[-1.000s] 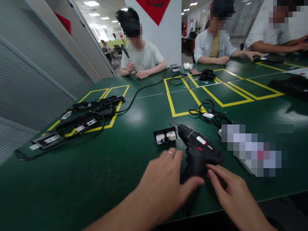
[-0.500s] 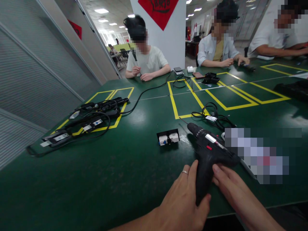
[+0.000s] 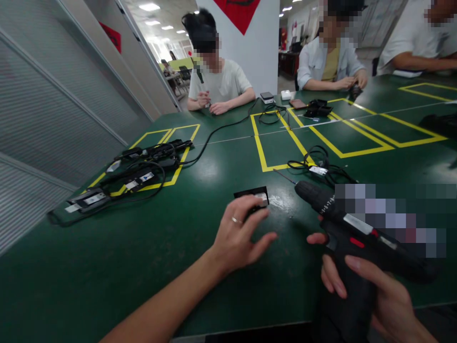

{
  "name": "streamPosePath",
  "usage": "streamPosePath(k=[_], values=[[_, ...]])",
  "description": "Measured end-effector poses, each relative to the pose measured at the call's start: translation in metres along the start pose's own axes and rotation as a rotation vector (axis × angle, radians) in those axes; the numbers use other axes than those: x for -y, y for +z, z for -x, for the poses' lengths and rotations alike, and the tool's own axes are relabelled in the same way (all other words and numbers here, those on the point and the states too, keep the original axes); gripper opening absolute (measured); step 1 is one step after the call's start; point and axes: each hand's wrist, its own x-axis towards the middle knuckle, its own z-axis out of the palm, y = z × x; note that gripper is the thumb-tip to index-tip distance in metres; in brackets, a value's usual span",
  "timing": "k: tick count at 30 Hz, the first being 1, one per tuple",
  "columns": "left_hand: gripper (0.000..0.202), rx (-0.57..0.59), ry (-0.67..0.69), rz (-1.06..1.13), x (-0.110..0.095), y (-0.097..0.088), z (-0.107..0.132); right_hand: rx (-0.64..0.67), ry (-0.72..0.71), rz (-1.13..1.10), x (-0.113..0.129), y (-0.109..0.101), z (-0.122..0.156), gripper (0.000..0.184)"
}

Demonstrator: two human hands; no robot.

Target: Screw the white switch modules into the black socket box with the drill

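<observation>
My right hand (image 3: 367, 288) is wrapped round the grip of a black cordless drill (image 3: 352, 228) and holds it above the green table (image 3: 124, 267). The drill's thin bit points away to the upper left. My left hand (image 3: 239, 233), with a ring on one finger, reaches over a small black socket module (image 3: 254, 194) with white inserts. Its fingertips rest on the module's near edge and the fingers are spread.
Black power strips and cables (image 3: 134, 174) lie in a yellow-taped box at the left. A coiled black cable (image 3: 317, 164) lies beyond the drill. Three other people sit at the far side of the table. A blurred patch covers something at the right.
My right hand has taken the drill by its grip and lifted it off the table. My left hand left the drill and moved forward onto the socket module.
</observation>
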Motion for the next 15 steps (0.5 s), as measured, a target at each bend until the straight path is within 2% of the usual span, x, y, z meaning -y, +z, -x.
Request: streamPosePath(k=[1,3,5,7,10,15], values=[[0.047,-0.023,-0.140,-0.031,0.012,0.004,0.000,0.002,0.005,0.011,-0.001,-0.003,0.002,0.037],[0.059,0.023,-0.326,-0.025,0.029,0.014,0.000,0.024,0.018,0.040,-0.004,-0.010,0.005,0.040],[0.061,0.105,-0.396,0.019,0.038,0.024,-0.003,0.055,0.030,0.078,-0.006,-0.016,0.009,0.043],[0.060,0.152,-0.393,0.055,0.040,0.032,-0.006,0.069,0.042,0.100,-0.009,-0.021,0.011,0.044],[0.061,0.157,-0.338,0.095,0.037,0.040,-0.012,0.035,0.071,0.084,-0.013,-0.024,0.013,0.045],[0.062,0.150,-0.297,0.113,0.036,0.043,-0.012,0.056,0.073,0.025,-0.012,-0.021,0.013,0.055]])
